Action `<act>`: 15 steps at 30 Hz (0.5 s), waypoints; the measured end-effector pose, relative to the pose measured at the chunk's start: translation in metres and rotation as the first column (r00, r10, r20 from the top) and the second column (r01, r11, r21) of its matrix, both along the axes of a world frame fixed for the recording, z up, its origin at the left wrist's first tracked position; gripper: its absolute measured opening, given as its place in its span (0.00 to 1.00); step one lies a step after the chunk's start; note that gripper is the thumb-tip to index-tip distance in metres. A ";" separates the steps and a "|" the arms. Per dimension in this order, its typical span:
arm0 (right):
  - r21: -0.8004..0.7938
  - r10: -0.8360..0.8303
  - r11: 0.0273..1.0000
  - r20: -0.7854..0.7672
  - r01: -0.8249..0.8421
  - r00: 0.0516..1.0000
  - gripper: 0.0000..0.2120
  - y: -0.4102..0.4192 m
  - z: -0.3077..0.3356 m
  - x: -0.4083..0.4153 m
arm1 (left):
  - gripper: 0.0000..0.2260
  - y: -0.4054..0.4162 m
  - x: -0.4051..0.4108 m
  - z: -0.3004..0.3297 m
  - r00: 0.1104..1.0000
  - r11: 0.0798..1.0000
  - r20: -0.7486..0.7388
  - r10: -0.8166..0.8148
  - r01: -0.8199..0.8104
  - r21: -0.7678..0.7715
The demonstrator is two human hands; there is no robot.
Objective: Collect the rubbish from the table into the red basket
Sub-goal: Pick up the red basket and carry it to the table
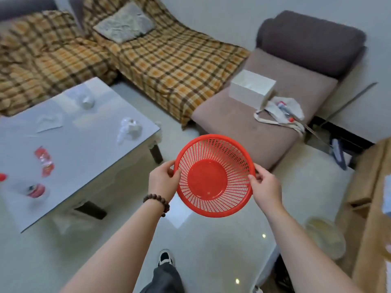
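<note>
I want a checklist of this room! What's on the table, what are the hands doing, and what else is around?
Surface: table, pale glossy top, left of the person.
Job's things: red basket, empty, held over the floor, off the table. Rubbish on the table: crumpled paper, clear wrapper, crumpled plastic, red wrapper, red-and-white piece; blurred.
Clutter: white box and cloth bag on the brown seat.
Hands: left hand and right hand grip opposite sides of the basket rim.
Cables: nothing seen.
Surroundings: plaid-covered sofa, grey cushion, glossy floor.
</note>
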State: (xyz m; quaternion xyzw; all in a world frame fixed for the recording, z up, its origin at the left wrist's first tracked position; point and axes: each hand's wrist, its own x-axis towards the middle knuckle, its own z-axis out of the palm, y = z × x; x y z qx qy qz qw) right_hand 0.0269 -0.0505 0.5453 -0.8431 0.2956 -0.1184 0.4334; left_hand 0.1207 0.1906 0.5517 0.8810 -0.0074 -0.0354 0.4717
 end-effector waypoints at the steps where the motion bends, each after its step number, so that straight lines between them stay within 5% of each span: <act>1: 0.007 0.030 1.000 -0.002 -0.030 1.000 0.15 0.013 0.000 0.014 | 0.10 0.016 0.004 0.000 0.999 0.999 0.009 0.037 -0.037 0.008; 15: -0.069 0.396 0.915 -0.049 -0.399 0.917 0.14 0.279 0.012 0.227 | 0.11 0.281 0.094 0.005 0.894 0.894 0.013 0.447 -0.447 0.016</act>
